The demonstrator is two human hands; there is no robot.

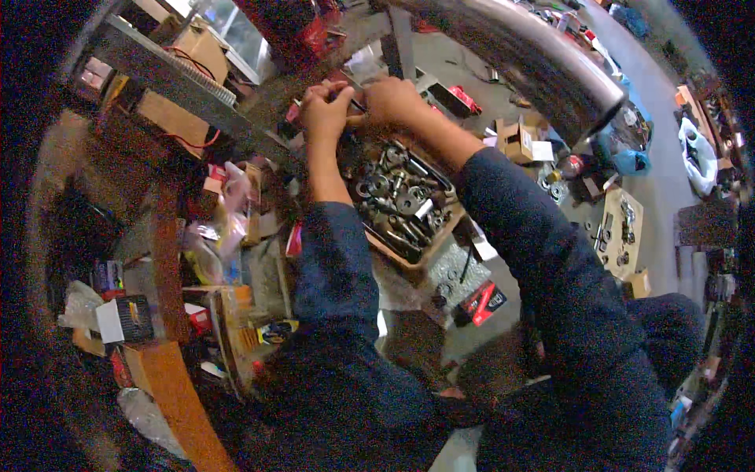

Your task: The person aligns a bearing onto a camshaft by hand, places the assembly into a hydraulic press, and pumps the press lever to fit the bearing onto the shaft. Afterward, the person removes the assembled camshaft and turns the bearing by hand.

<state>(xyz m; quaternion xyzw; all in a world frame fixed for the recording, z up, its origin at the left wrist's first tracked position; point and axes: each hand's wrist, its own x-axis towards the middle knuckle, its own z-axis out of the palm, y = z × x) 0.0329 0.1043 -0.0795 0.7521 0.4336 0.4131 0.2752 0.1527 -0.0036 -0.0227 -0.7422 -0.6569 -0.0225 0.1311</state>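
Observation:
Both forearms, in dark sleeves, reach up toward the far side of an open box (pixel 415 263) of greasy metal parts. My left hand (pixel 325 112) is closed in a pinch, thumb against fingers. Close to its right, my right hand (pixel 391 103) is curled with its fingers facing the left one. Something small and dark shows between them, too blurred to name. Below the hands, the box holds gears (pixel 410 202), shafts and rods in a loose heap.
A thick metal tube (pixel 550 59) crosses the upper right. Bubble wrap (pixel 450 271) and a red-black package (pixel 481 304) lie near the box. Plastic bags (pixel 228 212) and cartons crowd the left. On the right are a small carton (pixel 515 141) and cardboard with metal parts (pixel 617 236).

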